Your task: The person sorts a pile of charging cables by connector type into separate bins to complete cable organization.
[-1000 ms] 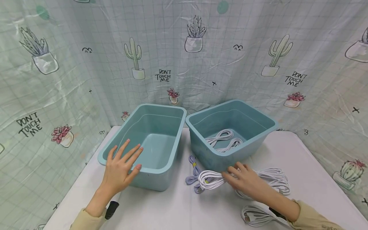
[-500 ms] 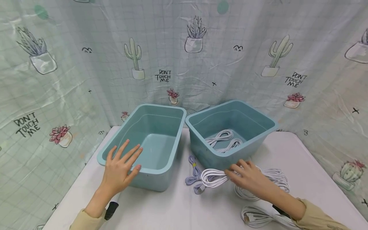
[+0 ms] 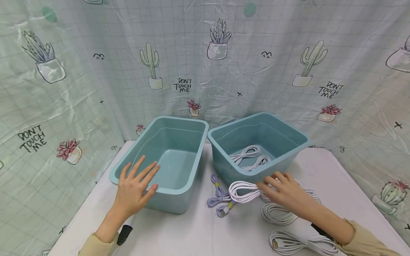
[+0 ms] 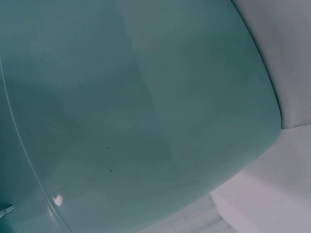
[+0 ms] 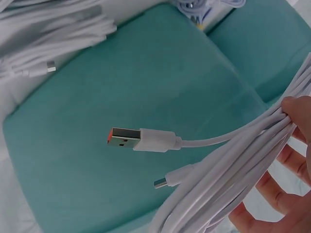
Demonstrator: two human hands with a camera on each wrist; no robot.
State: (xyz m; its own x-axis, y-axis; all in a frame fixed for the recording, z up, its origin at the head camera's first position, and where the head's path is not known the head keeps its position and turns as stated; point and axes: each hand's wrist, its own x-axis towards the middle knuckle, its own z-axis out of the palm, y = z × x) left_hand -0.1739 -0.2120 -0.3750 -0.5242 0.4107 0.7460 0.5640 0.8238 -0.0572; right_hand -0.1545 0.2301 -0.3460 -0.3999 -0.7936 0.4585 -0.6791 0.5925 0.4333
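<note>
My right hand (image 3: 285,192) pinches a coiled white USB cable (image 3: 241,192) just in front of the right-hand bin. In the right wrist view, thumb and fingers grip the bundle, and its USB plug (image 5: 143,139) and a smaller plug (image 5: 172,178) stick out. With fingers spread, my left hand (image 3: 132,186) rests at the near rim of the left bin (image 3: 169,190). No fingers show in the left wrist view, only the teal bin wall (image 4: 146,111). Inside the right bin (image 3: 221,174) lie two white cable coils (image 3: 246,153).
Purple cables (image 3: 219,192) tied with yellow bands lie between the bins. More white coiled cables lie at the right, one bundle (image 3: 278,214) below my right hand and another (image 3: 298,243) near the front. A patterned curtain (image 3: 198,53) hangs behind the white table (image 3: 179,234).
My right hand has lifted the white USB cable slightly and moved it right and away from me, uncovering more of the purple cables. The left hand stays in place.
</note>
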